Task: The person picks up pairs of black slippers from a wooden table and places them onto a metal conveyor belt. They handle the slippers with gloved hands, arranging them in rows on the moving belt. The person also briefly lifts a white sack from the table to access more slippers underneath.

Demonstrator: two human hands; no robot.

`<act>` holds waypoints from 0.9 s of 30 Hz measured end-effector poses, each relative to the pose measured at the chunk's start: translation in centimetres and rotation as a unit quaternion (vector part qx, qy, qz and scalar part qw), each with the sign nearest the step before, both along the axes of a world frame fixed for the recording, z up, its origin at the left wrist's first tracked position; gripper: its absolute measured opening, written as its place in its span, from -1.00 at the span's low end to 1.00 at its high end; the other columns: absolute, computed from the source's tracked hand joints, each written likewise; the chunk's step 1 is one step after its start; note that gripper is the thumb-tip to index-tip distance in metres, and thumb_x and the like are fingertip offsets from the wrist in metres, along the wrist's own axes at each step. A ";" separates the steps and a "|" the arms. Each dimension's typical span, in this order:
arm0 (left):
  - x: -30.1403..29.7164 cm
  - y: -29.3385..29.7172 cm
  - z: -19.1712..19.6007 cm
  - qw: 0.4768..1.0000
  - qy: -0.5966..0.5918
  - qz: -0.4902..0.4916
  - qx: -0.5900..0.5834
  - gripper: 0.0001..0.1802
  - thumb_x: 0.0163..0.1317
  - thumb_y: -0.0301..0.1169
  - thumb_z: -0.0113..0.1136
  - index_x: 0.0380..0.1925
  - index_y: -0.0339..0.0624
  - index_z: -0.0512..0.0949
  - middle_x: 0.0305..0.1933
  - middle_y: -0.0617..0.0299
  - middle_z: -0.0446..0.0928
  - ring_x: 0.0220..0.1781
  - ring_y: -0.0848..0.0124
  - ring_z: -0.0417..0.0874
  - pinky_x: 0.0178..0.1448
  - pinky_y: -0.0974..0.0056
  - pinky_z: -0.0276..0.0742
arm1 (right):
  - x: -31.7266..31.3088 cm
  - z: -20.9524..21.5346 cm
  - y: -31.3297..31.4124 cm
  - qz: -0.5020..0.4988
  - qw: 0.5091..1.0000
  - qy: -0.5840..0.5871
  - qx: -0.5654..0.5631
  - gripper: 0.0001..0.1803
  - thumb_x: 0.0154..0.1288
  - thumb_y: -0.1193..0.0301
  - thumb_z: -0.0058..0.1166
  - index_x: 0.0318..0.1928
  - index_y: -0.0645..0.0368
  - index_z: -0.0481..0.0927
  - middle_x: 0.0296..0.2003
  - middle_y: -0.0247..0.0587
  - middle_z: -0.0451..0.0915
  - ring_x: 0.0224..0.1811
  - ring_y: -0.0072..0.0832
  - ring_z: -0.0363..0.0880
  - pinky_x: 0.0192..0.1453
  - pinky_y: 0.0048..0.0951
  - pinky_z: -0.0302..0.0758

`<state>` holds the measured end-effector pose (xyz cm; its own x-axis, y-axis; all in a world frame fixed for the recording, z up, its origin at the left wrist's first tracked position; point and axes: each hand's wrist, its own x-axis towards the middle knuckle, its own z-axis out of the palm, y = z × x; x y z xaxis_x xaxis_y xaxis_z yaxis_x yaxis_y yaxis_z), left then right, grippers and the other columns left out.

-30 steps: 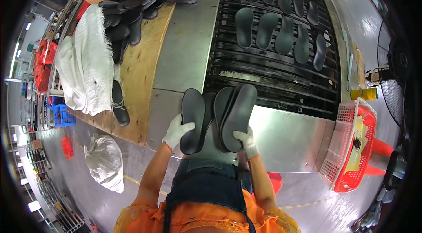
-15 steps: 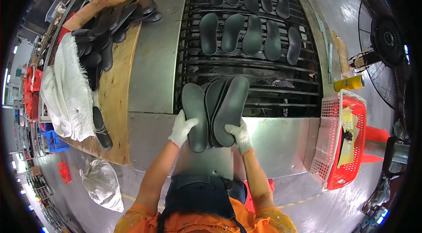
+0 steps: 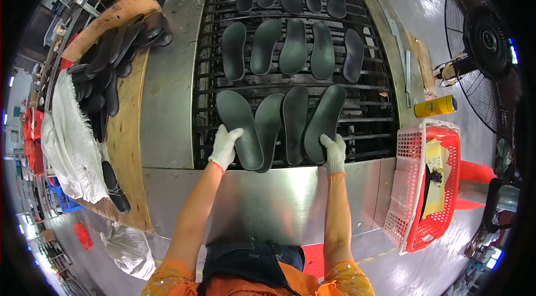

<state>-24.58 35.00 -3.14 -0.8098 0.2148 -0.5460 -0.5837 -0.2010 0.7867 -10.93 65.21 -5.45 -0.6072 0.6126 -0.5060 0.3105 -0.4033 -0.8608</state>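
Observation:
My left hand (image 3: 226,146), in a white knit glove, grips the edge of a dark grey-green insole (image 3: 240,123), thumb on top. That insole partly covers a second insole (image 3: 271,126) beside it. On the other side, my gloved right hand (image 3: 335,152) pinches the lower part of another insole (image 3: 327,114), its thumb on the upper face. A narrower insole (image 3: 294,123) lies just left of that one, their edges meeting or slightly overlapping. This group fans out over the near end of the black slatted rack (image 3: 368,123). Fingers beneath the insoles are hidden.
Rows of insoles (image 3: 293,45) lie farther up the rack. A wooden board (image 3: 131,128) on the left bears heaped insoles (image 3: 109,53) and white cloth (image 3: 72,140). At right are a red-and-white basket (image 3: 410,184), a yellow bottle (image 3: 435,107) and a black fan (image 3: 486,39).
Both hands have moved forward onto the rack's near end and farther apart. The bunched insoles have been spread from a stack into a fan.

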 end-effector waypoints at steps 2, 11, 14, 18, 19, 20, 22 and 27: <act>-0.6 -2.0 -1.6 1.000 0.020 0.007 0.003 -0.54 0.19 -0.57 0.23 0.10 -0.37 0.39 0.10 0.00 0.55 0.09 0.21 0.60 0.22 0.09 0.53 | 0.7 -0.3 1.1 0.024 0.998 -0.053 0.031 -0.72 0.27 0.54 0.21 -0.01 0.33 0.62 -0.20 -0.17 0.71 -0.20 -0.38 0.69 -0.10 -0.34 0.64; -2.2 -2.8 -1.6 0.983 0.078 -0.039 -0.164 -0.57 0.21 -0.44 0.17 0.09 -0.36 0.52 0.03 0.09 0.63 0.01 0.34 0.60 0.13 0.20 0.51 | 0.5 3.0 2.0 0.080 0.879 -0.229 0.409 -0.60 0.16 0.27 0.27 -0.06 0.29 0.64 -0.21 0.03 0.70 -0.15 -0.05 0.68 0.03 -0.15 0.54; -2.3 -2.3 -1.3 0.987 0.067 -0.032 -0.143 -0.56 0.22 -0.45 0.17 0.11 -0.36 0.52 0.03 0.11 0.63 0.00 0.36 0.60 0.14 0.21 0.51 | 0.5 2.0 3.6 0.049 0.857 -0.219 0.465 -0.66 0.18 0.29 0.25 -0.14 0.30 0.65 -0.29 -0.01 0.69 -0.22 -0.13 0.67 -0.02 -0.20 0.54; -2.5 -2.7 -1.7 0.987 0.066 -0.040 -0.141 -0.55 0.23 -0.45 0.16 0.13 -0.35 0.53 0.04 0.11 0.64 0.00 0.37 0.61 0.15 0.22 0.51 | 1.6 1.3 7.7 -0.066 0.944 -0.130 0.295 -0.71 0.15 0.36 0.24 -0.23 0.38 0.68 -0.41 -0.08 0.69 -0.34 -0.48 0.58 -0.15 -0.34 0.51; -2.6 -2.3 -1.8 0.986 0.075 -0.046 -0.143 -0.55 0.23 -0.45 0.16 0.14 -0.35 0.53 0.05 0.11 0.64 0.00 0.37 0.62 0.15 0.22 0.51 | 2.7 0.4 9.8 -0.061 0.936 -0.159 0.310 -0.70 0.15 0.35 0.24 -0.23 0.38 0.68 -0.41 -0.07 0.69 -0.34 -0.46 0.59 -0.15 -0.34 0.52; -2.6 -1.9 -1.9 0.984 0.084 -0.051 -0.146 -0.54 0.24 -0.45 0.16 0.15 -0.34 0.52 0.05 0.11 0.64 0.01 0.37 0.62 0.15 0.23 0.51 | 3.6 -0.2 11.4 -0.054 0.926 -0.187 0.323 -0.69 0.15 0.34 0.25 -0.22 0.38 0.68 -0.41 -0.05 0.69 -0.34 -0.44 0.60 -0.14 -0.34 0.52; -2.4 -2.3 -2.3 0.978 0.102 -0.047 -0.174 -0.53 0.24 -0.45 0.16 0.16 -0.34 0.52 0.05 0.11 0.65 0.01 0.37 0.62 0.16 0.24 0.51 | 3.1 1.7 11.0 -0.005 0.840 -0.327 0.432 -0.64 0.16 0.32 0.26 -0.09 0.29 0.65 -0.17 0.03 0.67 -0.09 -0.13 0.65 0.06 -0.14 0.54; -2.4 -1.2 -1.9 0.955 0.144 -0.049 -0.254 -0.47 0.25 -0.47 0.18 0.25 -0.34 0.47 0.11 0.10 0.64 0.06 0.36 0.62 0.21 0.25 0.49 | -1.5 4.4 2.0 0.093 0.817 -0.118 0.557 -0.45 0.15 0.27 0.33 0.16 0.10 0.55 0.09 0.06 0.55 0.16 0.03 0.51 0.20 -0.05 0.52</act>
<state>-27.01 33.80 -5.05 -0.9316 0.0628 -0.3581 -0.3258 0.2933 0.8988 -12.40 67.17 -1.05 -0.7088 0.6808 0.1850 0.4873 0.6621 -0.5694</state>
